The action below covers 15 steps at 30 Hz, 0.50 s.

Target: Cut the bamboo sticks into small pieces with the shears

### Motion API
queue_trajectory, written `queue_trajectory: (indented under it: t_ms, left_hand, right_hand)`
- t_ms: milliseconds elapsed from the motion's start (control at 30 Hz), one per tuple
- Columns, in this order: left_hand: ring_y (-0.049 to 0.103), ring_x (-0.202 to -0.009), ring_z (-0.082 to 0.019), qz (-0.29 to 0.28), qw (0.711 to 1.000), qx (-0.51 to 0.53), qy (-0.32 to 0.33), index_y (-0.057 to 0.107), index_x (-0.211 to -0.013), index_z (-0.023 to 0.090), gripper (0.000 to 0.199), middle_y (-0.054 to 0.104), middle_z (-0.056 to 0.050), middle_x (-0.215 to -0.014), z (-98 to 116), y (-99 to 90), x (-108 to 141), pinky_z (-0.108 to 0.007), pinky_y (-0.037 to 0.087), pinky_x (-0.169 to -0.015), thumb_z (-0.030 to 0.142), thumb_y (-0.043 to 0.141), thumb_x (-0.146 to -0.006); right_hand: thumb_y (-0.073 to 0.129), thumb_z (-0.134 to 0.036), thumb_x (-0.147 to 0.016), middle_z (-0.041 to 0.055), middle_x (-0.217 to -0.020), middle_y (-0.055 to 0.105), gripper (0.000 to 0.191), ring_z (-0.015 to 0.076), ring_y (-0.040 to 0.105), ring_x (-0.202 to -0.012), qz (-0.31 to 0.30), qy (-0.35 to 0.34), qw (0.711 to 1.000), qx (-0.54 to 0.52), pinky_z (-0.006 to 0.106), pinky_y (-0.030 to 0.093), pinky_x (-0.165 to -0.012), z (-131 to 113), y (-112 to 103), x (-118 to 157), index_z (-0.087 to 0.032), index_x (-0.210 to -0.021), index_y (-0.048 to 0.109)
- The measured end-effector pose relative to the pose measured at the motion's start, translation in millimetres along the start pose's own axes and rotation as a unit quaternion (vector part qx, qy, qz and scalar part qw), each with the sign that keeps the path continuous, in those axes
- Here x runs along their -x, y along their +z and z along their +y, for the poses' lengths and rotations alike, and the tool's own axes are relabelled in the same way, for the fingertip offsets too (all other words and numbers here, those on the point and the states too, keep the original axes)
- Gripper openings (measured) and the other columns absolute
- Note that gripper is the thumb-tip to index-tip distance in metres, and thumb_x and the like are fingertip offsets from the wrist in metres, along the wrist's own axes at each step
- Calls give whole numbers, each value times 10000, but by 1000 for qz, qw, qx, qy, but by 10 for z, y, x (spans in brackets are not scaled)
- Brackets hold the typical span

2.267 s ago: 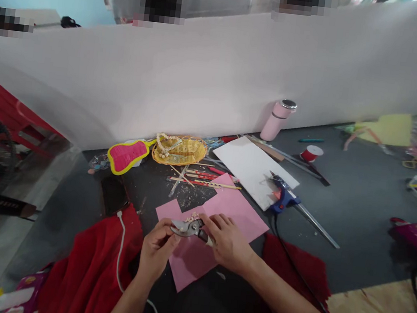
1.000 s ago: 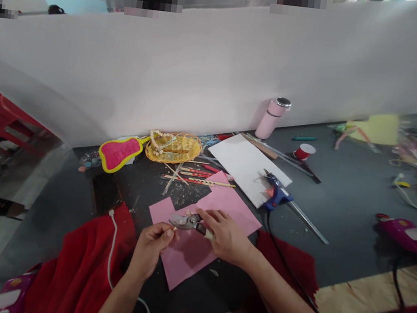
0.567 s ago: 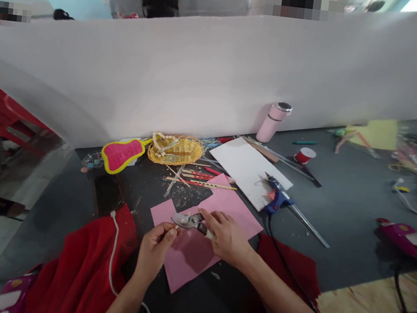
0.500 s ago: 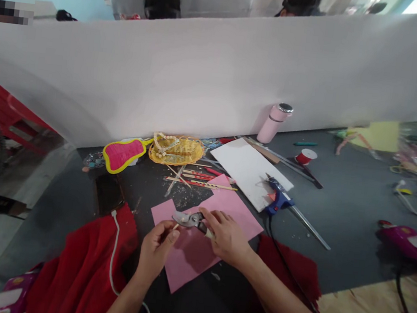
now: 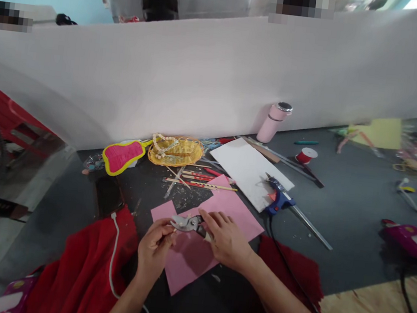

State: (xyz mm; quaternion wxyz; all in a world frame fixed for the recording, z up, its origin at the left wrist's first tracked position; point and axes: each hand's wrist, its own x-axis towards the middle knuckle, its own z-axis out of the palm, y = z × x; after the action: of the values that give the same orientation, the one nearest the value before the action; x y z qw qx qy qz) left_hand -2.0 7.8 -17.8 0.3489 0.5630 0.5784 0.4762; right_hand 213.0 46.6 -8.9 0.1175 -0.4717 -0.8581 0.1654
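My right hand is wrapped round the handles of a pair of pruning shears, whose metal jaws point left. Pinched between the thumb and fingers of my left hand is a short pale stick, its end right at the shears' jaws; most of it is hidden by the fingers. Both hands are over pink paper lying on the dark table. Beyond the paper lie several thin sticks, some red-patterned, among small pale scraps.
A blue glue gun rests across a white board. Behind are a yellow wicker basket, a pink-and-yellow paddle shape and a pink bottle. Red cloth and a phone lie left; a thread spool sits right.
My left hand has turned slightly and shifted a little left, with its thumb lower beside the stick. The shears stay at almost the same spot in my right hand.
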Motion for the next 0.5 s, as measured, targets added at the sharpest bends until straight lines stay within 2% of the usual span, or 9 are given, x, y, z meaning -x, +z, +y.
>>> queue_trajectory:
  t_ms: [100,333,500]
  left_hand:
    - [601,-821,-193,-10,1000,3,-13,668,-680,176,158,614,-96,-1021,31,-23,3,-252,475,-640,248,599,-803]
    - [577,-973,-236,-40,999,27,-14,683,-620,185,183,640,-91,-955,113,-106,-26,-273,454,-760,240,621,-783]
    - [594,-863,-204,-58,996,57,-41,667,-662,174,143,636,-84,-975,75,-105,-35,-279,446,-754,242,629,-781]
  right_hand:
    - [398,-199,-907,118,-1172,558,527,246,489,-1014,-10,-8,1000,-24,388,391,-853,5,-11,7,-205,-1422,291]
    - [488,-150,-811,111,-1222,519,667,250,452,-1065,-19,-22,998,-60,413,388,-907,44,10,13,-208,-1435,259]
    - [466,-155,-833,114,-1169,541,608,236,480,-1031,-18,-25,997,-68,393,404,-897,26,-7,3,-191,-1415,298]
